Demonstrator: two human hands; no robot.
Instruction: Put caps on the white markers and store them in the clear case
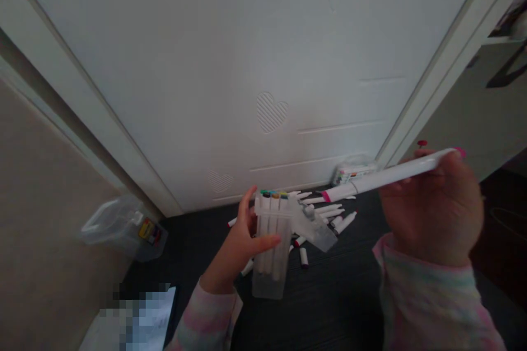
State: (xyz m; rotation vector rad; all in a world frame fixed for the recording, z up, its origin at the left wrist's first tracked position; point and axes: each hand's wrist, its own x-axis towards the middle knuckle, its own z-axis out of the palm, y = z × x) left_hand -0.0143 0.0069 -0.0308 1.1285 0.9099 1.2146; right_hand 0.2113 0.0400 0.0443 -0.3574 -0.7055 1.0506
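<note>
Thumb and fingers of the left hand point(246, 238) grip a clear case point(269, 287), while at its 3 o'clock the right hand point(436, 208) is closed on a white marker point(382, 178) with pink ends, slanting down toward 8 o'clock. Loose markers point(346, 223) lie on the dark surface point(341, 296) at the case's 2 o'clock, partly covered by its open lid point(316, 228); a clear container point(119, 230) is at 9 o'clock and a white door point(197, 93) beyond at 12. The case stands nearly upright, translucent, holding markers in a row, their ends green, blue and yellow.
</note>
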